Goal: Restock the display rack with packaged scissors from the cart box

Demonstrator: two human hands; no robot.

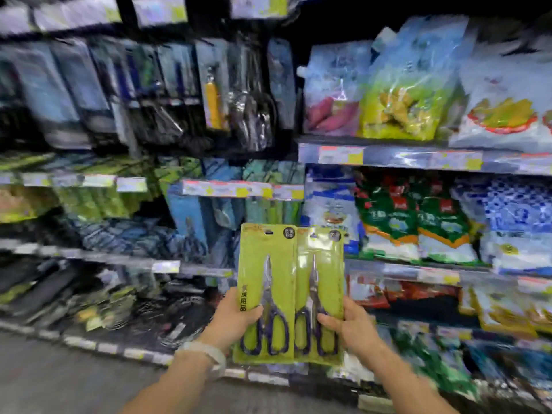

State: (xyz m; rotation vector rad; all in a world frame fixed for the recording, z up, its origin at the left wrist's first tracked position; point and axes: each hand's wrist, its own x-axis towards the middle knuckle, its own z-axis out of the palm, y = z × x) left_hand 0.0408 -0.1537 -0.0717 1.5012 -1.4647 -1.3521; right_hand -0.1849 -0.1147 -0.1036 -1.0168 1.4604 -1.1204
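Note:
I hold two green packs of scissors upright side by side in front of the shelves. My left hand (236,316) grips the left scissors pack (265,264) by its lower left edge, thumb across the front. My right hand (348,325) grips the right scissors pack (324,264) at its lower right, thumb over the purple handles. Each pack shows steel blades pointing up and a hang hole at the top. The display rack (191,94) with hanging kitchen tools is up and to the left, blurred. The cart box is not in view.
Shelves of bagged goods (412,94) fill the right side, with price-tag rails (388,156) along their edges. Lower left shelves (89,294) hold dark packaged items. Grey floor (59,377) lies at the bottom left. The whole view is motion-blurred.

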